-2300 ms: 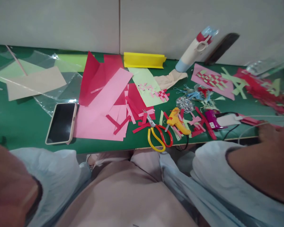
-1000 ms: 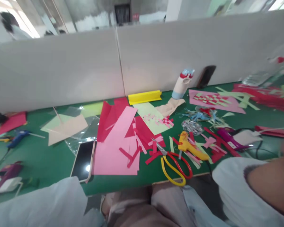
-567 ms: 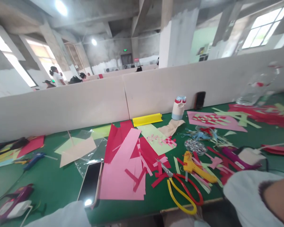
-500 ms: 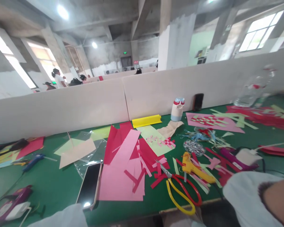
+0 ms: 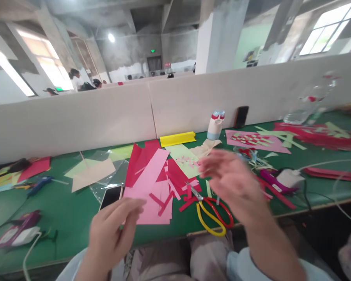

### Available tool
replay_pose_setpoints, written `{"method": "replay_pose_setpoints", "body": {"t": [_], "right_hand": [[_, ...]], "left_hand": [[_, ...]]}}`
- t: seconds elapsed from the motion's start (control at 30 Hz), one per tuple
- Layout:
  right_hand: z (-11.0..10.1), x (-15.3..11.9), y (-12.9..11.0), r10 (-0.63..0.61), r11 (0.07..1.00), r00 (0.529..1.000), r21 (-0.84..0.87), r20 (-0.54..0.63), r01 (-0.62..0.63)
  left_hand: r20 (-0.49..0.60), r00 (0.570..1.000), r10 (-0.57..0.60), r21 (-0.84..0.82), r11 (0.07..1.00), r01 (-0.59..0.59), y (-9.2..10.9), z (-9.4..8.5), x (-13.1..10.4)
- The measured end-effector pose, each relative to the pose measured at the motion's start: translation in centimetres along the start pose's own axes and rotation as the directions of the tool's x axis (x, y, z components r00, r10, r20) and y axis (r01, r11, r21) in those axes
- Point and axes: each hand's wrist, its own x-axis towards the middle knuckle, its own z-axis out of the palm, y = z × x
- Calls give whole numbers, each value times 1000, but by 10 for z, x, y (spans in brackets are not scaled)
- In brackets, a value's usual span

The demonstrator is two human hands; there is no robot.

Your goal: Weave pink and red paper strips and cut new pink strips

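Observation:
My left hand (image 5: 114,224) hovers over the front of the table with its fingers bent and the thumb apart, nothing seen in it. It partly covers a phone (image 5: 111,196) and the lower left of some pink paper sheets (image 5: 156,218). Blurred by motion, my right hand (image 5: 229,179) is raised with loosely curved fingers, and no held thing shows. Scissors (image 5: 199,198) with one yellow and one red handle lie between the hands, blades towards red paper strips (image 5: 165,205). Behind the right fingertips is a pale green sheet (image 5: 181,153) with small pink pieces.
A white partition (image 5: 105,117) runs along the back. Before it stand a bottle with a red and blue top (image 5: 215,125) and a dark upright phone (image 5: 241,116). A blue glue gun (image 5: 39,185) lies left. Purple devices (image 5: 275,181) with white cables are at both sides.
Both hands have come up into view over the table; before, only sleeves and part of the right forearm showed. The view has tilted down slightly. The right hand now hides the yellow glue gun.

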Motion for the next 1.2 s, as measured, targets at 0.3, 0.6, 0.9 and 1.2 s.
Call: {"method": "replay_pose_setpoints", "body": {"t": [0.3,0.6,0.9,1.2], "right_hand": [[47,-52,89,688,722,590,-476,423,-501],[42,-21,93,686,710,636,-514,353,-481],[45,-11,114,710,695,597,-510,373,-507],[46,-10,122,716,692,583,-500,384,-520]], "left_hand": [[346,920,-182,544,838,-39,-98,87,21],[173,945,-277,665,741,95,-140,120,41],[121,934,-336,599,775,201,-153,126,41],[-17,888,-459,311,842,441,-143,118,48]]}}
